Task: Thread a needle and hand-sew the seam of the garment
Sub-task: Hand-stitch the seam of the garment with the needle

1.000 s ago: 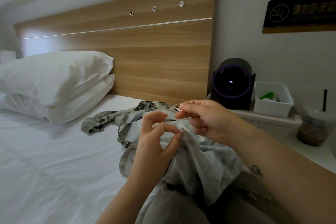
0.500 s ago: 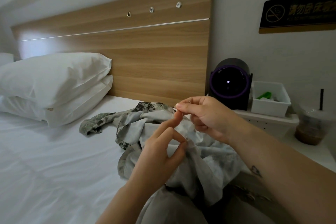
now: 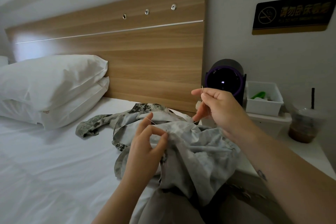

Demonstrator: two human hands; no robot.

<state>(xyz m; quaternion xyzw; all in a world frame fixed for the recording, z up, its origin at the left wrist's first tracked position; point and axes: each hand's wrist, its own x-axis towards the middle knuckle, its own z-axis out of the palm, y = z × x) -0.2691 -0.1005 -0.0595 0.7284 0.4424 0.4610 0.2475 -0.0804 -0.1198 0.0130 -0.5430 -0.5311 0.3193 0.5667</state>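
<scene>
The person sits on the white bed (image 3: 45,160) with a grey-green patterned garment (image 3: 196,151) bunched across the lap and trailing off to the far left over the sheet. The right hand (image 3: 218,107) is lifted above the cloth. Its thumb and forefinger are pressed together on a needle (image 3: 203,90), and the other fingers are loosely curled below. The needle stands almost upright with its long axis vertical, and a short end pokes up past the fingertips. Whether that end is the eye or the point is too fine to tell.

A pale thread (image 3: 151,120) crosses the raised forefinger of the left hand (image 3: 145,151). That hand's thumb and another fingertip meet in a ring and pinch a fold of the garment near its top edge.

Two white pillows (image 3: 51,85) are stacked at the far left against the wooden headboard (image 3: 145,56). On the right-hand ledge sit a round dark device with a purple ring (image 3: 224,82), a white bin (image 3: 263,103) and a lidded drink cup (image 3: 303,127).
</scene>
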